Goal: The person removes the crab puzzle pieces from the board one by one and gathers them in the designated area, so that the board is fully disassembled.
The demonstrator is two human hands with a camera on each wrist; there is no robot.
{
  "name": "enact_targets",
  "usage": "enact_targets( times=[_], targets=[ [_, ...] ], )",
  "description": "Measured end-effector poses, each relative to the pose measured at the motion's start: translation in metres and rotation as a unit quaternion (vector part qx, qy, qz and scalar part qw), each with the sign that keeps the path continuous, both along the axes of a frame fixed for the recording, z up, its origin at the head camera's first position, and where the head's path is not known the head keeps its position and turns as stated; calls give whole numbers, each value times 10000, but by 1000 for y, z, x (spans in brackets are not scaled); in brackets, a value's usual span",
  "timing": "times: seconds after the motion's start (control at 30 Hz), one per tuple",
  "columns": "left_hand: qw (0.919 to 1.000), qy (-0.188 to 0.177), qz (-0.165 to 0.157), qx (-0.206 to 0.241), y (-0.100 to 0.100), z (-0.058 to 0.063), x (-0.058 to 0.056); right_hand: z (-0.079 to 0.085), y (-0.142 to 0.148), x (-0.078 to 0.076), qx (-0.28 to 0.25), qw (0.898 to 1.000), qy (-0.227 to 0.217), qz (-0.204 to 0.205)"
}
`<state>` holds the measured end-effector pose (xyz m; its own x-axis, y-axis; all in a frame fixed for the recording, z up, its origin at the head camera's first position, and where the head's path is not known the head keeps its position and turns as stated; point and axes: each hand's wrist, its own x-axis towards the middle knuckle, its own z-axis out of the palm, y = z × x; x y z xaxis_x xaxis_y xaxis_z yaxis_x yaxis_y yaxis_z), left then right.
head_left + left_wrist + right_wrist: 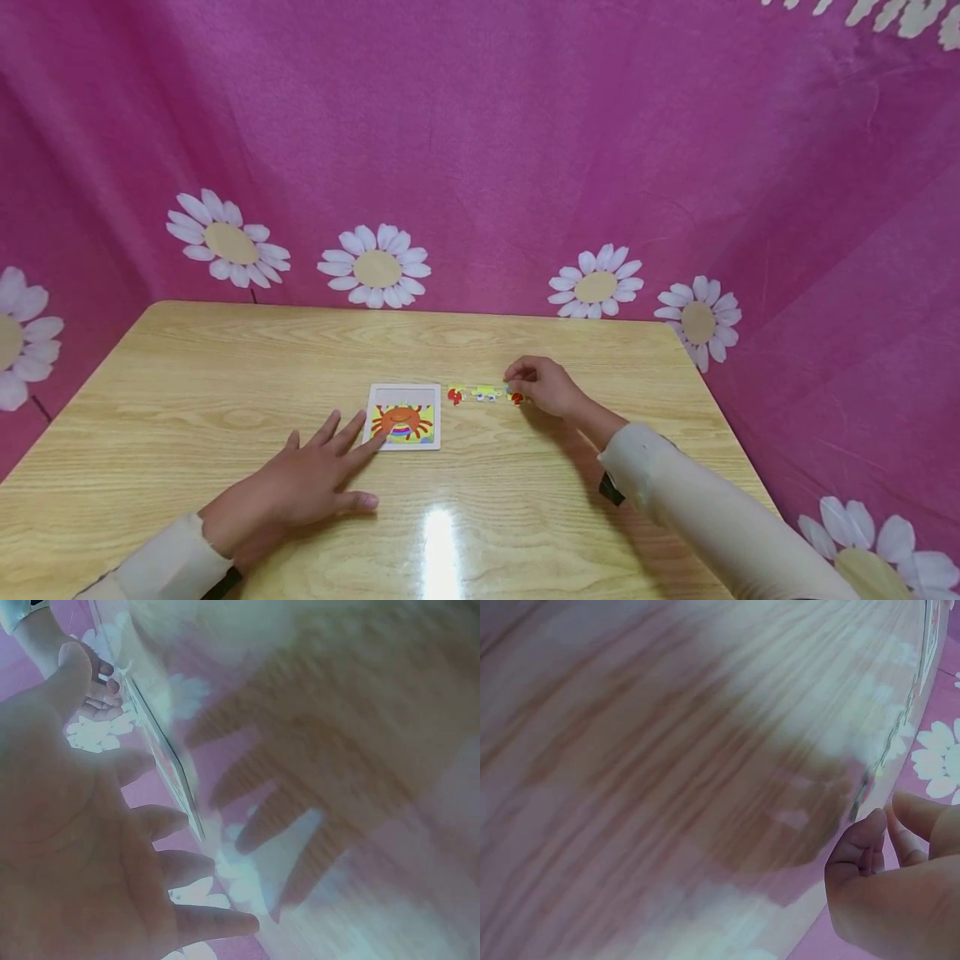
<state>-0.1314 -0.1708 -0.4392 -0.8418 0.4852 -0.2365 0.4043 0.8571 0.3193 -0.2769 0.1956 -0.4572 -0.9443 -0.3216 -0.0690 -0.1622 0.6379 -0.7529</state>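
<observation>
A square white-framed jigsaw puzzle (405,446) lies on the table, showing an orange crab with a rainbow-striped belly; a grey strip of its base shows along the top. My left hand (315,475) is spread with straight fingers, fingertips at the puzzle's left and lower-left edge. Right of the frame, loose pieces lie in a row: one with a red claw (455,395), a yellow one with eyes (487,392), and another red-claw puzzle piece (516,399) at the far end. My right hand (551,387) pinches this last piece between thumb and curled fingers, partly covering it.
The wooden table (225,358) has rounded back corners and a bright light reflection near its front. A pink curtain (480,150) printed with white daisies hangs behind and beside it.
</observation>
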Motion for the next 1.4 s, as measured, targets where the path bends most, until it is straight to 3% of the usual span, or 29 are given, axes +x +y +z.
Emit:
enact_targets(
  times=[0.5, 0.83, 1.13, 1.4],
  targets=[
    [9999, -104, 49, 19, 0, 0, 3, 11, -44, 5, -59, 9990, 129, 422],
    [9999, -132, 55, 52, 0, 0, 3, 8, -73, 8, -122, 9970, 137, 755],
    [9998, -189, 83, -31, 1, 0, 3, 9, -100, 14, -583, 9941, -301, 869],
    [9999, -81, 58, -57, 1, -1, 3, 7, -121, 16, -311, 9944, -42, 1010]
  ],
)
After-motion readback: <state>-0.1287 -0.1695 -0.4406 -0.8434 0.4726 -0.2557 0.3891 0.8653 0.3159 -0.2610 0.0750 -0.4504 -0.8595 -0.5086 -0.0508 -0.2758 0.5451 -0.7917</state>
